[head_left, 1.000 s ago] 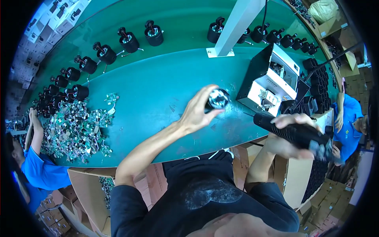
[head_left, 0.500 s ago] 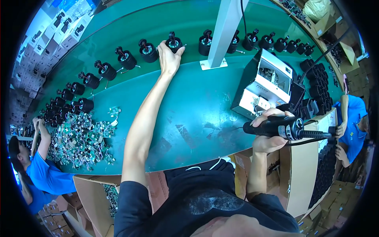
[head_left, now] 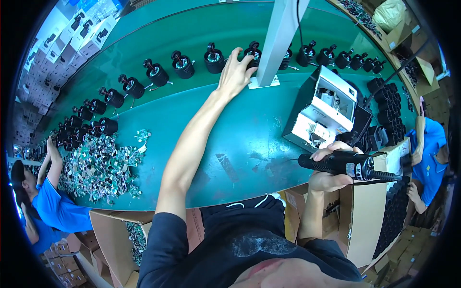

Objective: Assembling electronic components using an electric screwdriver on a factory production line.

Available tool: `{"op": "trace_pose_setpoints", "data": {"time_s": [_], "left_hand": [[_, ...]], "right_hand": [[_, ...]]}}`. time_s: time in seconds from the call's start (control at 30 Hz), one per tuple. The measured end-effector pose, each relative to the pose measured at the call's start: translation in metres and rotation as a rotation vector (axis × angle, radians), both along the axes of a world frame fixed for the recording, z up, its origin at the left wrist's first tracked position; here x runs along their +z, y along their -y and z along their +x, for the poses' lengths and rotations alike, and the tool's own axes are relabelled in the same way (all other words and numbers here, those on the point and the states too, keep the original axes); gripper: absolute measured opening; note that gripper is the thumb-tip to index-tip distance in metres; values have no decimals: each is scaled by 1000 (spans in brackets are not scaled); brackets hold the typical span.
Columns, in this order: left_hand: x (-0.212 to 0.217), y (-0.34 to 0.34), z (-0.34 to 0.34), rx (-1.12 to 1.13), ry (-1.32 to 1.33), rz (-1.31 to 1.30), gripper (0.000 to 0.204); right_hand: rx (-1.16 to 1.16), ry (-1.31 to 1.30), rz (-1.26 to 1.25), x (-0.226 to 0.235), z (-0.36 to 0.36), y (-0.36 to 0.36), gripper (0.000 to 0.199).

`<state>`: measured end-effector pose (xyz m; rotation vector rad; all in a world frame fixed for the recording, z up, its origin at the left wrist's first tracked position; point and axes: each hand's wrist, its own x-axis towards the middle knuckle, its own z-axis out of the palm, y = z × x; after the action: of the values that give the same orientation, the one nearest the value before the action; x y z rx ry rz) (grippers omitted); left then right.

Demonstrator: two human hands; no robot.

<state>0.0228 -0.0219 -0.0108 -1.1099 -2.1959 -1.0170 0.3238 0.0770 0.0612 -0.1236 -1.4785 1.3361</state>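
Black round part: the black round part (head_left: 251,52) sits upper centre of the frame, in the curved row of similar black parts (head_left: 154,74) running along the far side of the green table (head_left: 225,139); it is dark, squat and cylindrical with a shiny top, just left of the white post (head_left: 278,41).
Left hand: the left hand (head_left: 234,73) is stretched far out, fingers spread and curling over that part, touching it; whether it is truly gripped, I cannot tell.
Right hand: the right hand (head_left: 331,168), lower right, is clenched around a black handheld power tool (head_left: 348,165), which lies level and points right, a cable trailing off its end.
Machine: a white and black box-shaped device (head_left: 322,108) stands on the table just above the tool hand.
Containers: an open cardboard box (head_left: 117,230) at lower left holds small greenish pieces; a brown carton (head_left: 367,211) at lower right sits beside stacked dark parts (head_left: 391,103).
Loose pile: a heap of small green and silver components (head_left: 98,163) covers the table at left.
Others: a person in a blue shirt (head_left: 53,206) at far left, another in blue (head_left: 430,153) at far right.
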Motion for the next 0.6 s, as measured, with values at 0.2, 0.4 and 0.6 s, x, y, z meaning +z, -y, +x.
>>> {"op": "trace_pose_setpoints", "data": {"time_s": [0.2, 0.4, 0.6], "left_hand": [[-3, -8, -23, -158, 361, 169, 25], [36, 25, 37, -32, 283, 377, 24], [32, 77, 161, -328, 413, 155, 25]], "right_hand": [[5, -46, -12, 0, 6, 3, 81], [-27, -74, -25, 0, 15, -1, 78], [195, -321, 140, 58, 21, -21, 78]]}}
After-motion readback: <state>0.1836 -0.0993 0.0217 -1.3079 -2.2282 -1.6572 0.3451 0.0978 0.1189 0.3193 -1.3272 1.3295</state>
